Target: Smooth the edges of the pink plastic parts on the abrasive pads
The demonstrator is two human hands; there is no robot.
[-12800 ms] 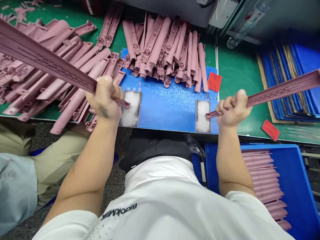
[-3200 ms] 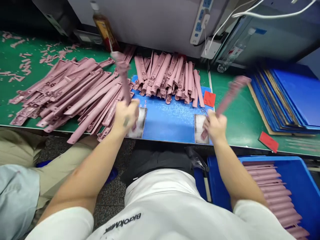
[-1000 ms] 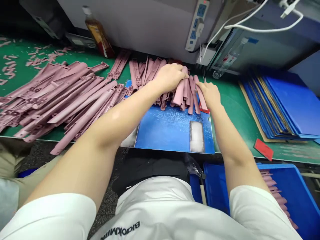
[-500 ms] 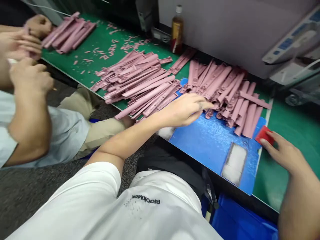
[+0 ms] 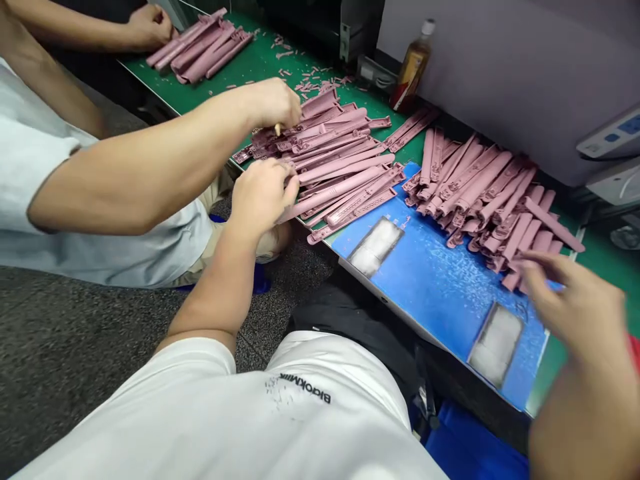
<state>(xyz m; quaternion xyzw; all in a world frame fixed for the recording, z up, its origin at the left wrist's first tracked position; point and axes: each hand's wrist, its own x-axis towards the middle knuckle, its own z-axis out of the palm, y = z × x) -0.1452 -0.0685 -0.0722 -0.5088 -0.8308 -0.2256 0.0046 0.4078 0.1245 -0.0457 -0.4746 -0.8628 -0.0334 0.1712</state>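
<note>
The left hand [image 5: 265,190] has been shifted from the near side of the right pile to the near-left end of the left pile of pink, long, trough-shaped plastic pieces [image 5: 345,190]. Its grip is half curled; whether a piece is held cannot be told. The right hand [image 5: 583,310], blurred, has been moved off the red square to the near-right end of the right pile of similar pink plastic pieces [image 5: 484,180]; its grip is parted between thumb and fingers, with nothing seen held. The right pile is still carried partly on the flat blue board [image 5: 440,293], on the green counter [image 5: 210,93]. A co-worker's hand [image 5: 280,103], earlier kept farther left, is now extended over the left pile's far end.
</note>
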